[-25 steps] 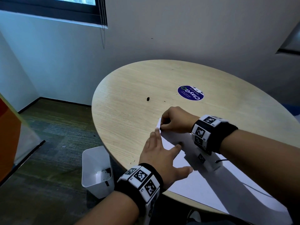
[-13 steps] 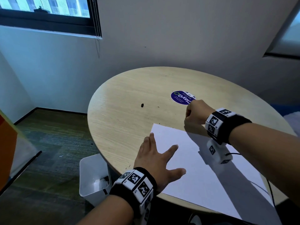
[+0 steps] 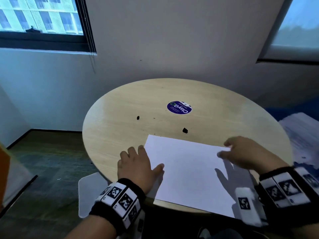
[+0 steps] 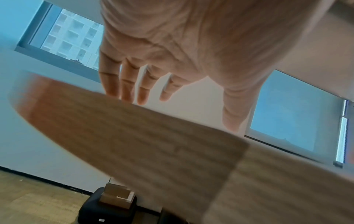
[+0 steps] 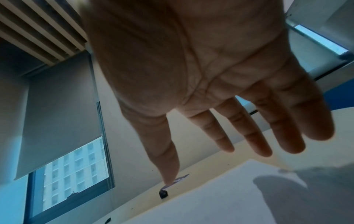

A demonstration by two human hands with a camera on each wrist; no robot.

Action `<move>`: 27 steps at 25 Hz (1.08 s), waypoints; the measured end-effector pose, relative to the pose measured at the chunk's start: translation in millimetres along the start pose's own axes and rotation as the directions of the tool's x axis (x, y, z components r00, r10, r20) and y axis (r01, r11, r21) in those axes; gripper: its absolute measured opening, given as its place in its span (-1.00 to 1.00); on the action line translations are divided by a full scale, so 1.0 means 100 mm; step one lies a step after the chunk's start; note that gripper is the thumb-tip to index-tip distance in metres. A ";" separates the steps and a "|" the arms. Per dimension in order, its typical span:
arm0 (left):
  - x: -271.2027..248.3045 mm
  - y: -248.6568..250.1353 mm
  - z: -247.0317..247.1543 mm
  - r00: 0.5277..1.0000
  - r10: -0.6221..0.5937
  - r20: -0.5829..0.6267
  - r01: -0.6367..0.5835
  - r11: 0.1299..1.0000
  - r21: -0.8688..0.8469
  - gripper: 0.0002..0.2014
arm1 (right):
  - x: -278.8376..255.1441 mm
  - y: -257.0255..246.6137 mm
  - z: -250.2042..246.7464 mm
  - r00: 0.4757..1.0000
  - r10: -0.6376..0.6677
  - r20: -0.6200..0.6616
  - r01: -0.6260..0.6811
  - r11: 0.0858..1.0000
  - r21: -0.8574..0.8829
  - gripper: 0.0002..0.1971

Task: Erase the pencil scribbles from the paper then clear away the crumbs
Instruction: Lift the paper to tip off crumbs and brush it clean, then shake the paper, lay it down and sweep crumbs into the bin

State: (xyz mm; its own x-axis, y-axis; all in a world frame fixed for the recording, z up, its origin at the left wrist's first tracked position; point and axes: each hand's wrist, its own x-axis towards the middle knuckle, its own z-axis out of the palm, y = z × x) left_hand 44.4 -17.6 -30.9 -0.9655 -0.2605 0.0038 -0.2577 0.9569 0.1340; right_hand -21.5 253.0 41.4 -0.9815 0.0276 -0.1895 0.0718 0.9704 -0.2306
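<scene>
while the paper (image 3: 188, 169) lies on the near part of the worktop (image 3: 120, 121), the left hand (image 3: 136, 163) presses its left edge with flat fingers and the right hand (image 3: 248, 155) hovers open at its far right corner. a careless sweep may push the dark bits (image 3: 185, 130) beyond the paper onto the floor. small crumbs and pencil marks are too faint to see.

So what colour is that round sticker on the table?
Purple sticker with white lettering, clearest in the head view.

left hand (image 3: 136, 164) flat, fingers spread; right hand (image 3: 248, 154) open, fingers relaxed, palm down.
</scene>
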 end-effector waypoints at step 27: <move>0.07 0.15 -0.13 0.947 -0.219 0.234 0.255 0.957 -0.140 -0.10 | -0.62 0.41 0.60 0.945 0.258 -0.201 -0.119 0.845 0.521 -0.96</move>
State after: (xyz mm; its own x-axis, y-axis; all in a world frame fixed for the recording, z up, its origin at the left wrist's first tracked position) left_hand 34.4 -7.2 -15.9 -0.8673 -0.4258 -0.2577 -0.4875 0.8311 0.2676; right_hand 52.5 276.6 -13.7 -0.9447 0.3245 -0.0465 0.2705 0.6914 -0.6699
